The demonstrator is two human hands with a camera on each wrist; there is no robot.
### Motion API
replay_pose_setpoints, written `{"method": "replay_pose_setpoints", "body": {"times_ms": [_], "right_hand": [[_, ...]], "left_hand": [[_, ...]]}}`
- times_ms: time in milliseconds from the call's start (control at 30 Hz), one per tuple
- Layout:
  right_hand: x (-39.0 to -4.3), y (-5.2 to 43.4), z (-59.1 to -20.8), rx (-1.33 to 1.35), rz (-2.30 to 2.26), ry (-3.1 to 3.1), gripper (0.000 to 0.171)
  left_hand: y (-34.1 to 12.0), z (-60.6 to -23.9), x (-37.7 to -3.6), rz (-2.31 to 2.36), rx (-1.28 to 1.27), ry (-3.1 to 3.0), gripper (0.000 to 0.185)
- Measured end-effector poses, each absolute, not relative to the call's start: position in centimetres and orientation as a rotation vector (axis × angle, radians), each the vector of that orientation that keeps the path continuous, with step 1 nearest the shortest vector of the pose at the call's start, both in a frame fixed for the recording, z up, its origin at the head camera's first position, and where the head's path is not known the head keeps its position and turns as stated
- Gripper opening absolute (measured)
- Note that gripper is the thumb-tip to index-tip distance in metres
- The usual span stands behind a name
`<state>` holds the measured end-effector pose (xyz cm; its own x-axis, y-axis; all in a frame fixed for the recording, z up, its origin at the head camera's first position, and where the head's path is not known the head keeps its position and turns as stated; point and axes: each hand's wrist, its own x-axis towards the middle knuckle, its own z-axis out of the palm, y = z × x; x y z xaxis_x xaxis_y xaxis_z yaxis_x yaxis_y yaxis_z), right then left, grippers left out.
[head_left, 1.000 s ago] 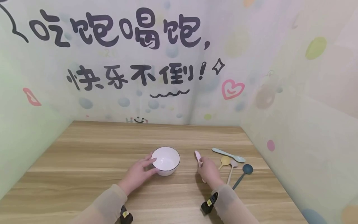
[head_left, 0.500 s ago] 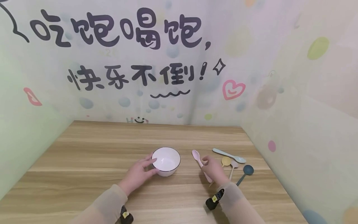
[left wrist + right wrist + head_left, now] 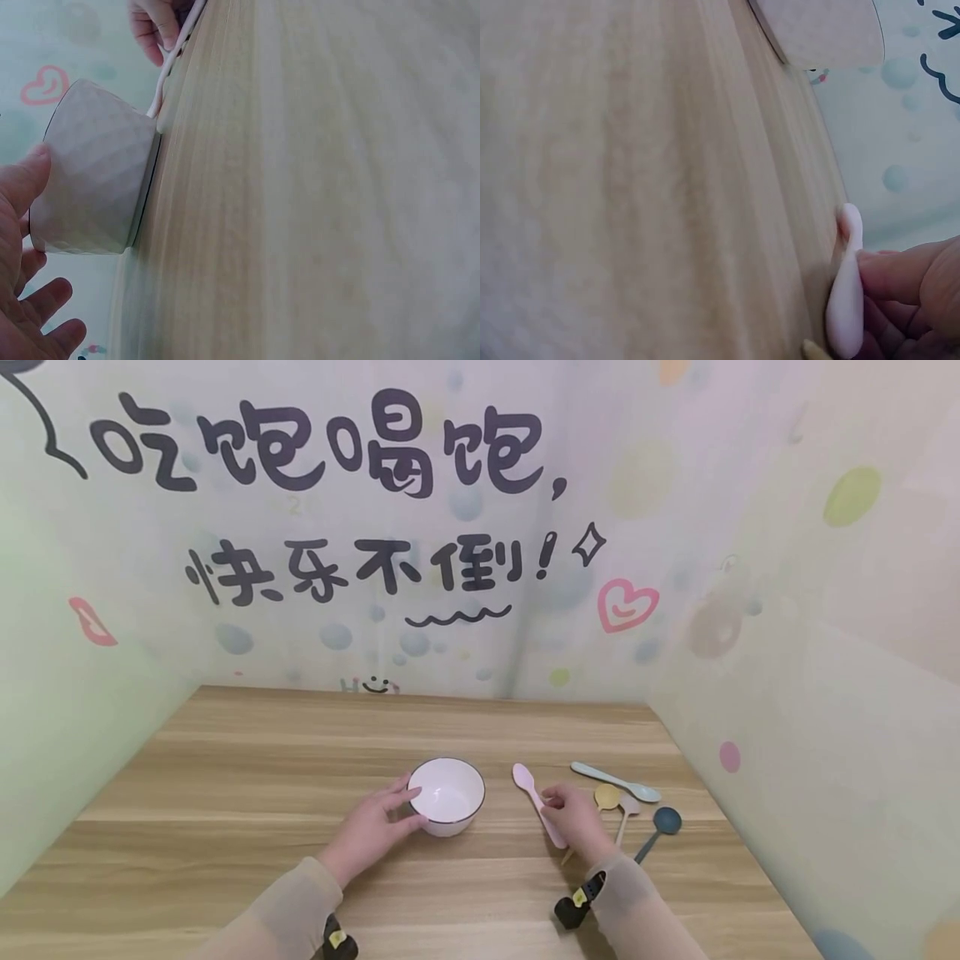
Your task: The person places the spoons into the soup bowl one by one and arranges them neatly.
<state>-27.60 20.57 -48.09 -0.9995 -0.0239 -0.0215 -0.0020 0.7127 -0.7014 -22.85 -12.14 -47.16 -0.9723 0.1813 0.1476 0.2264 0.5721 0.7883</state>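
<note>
A white bowl (image 3: 447, 793) with a dark rim stands upright on the wooden table. My left hand (image 3: 371, 835) holds its left side by the rim, index fingertip over the edge and thumb outside; in the left wrist view the lower fingers are spread off the faceted wall (image 3: 97, 172). To the bowl's right lies a pink spoon (image 3: 534, 793), its scoop pointing away from me. Just right of its handle is my right hand (image 3: 577, 818), fingers loosely bent and not wrapped round it. In the right wrist view, the thumb (image 3: 892, 274) touches or nearly touches the spoon (image 3: 846, 307).
Right of my right hand lie a light blue spoon (image 3: 615, 782), a yellow spoon (image 3: 607, 797), a pale greyish utensil (image 3: 628, 806) and a dark blue spoon (image 3: 666, 821). Walls border the table (image 3: 262, 752) behind and at both sides.
The pink spoon has turned on the table to show its scoop face up, and my right hand has shifted right, off its handle. The left hand and bowl look unchanged.
</note>
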Motion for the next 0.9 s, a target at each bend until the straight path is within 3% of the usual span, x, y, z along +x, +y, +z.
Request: {"method": "replay_pose_setpoints", "body": {"times_ms": [267, 433, 667, 900], "right_hand": [[-27.51, 20.28, -48.43, -0.014, -1.199, 2.917, 0.02], [-27.24, 19.85, -48.19, 0.057, -1.191, 2.871, 0.028], [-26.93, 19.61, -47.95, 0.052, -1.181, 2.873, 0.019], [-26.69, 19.63, -48.02, 0.006, -1.132, 2.934, 0.02]], "left_hand": [[-12.05, -47.06, -22.71, -1.354, -0.344, -2.748, 0.055], [-12.06, -47.2, -22.79, -1.358, -0.346, -2.739, 0.055], [-12.04, -47.36, -22.81, -1.355, -0.358, -2.722, 0.054], [-11.93, -47.27, -22.54, -1.36, -0.341, -2.707, 0.053]]}}
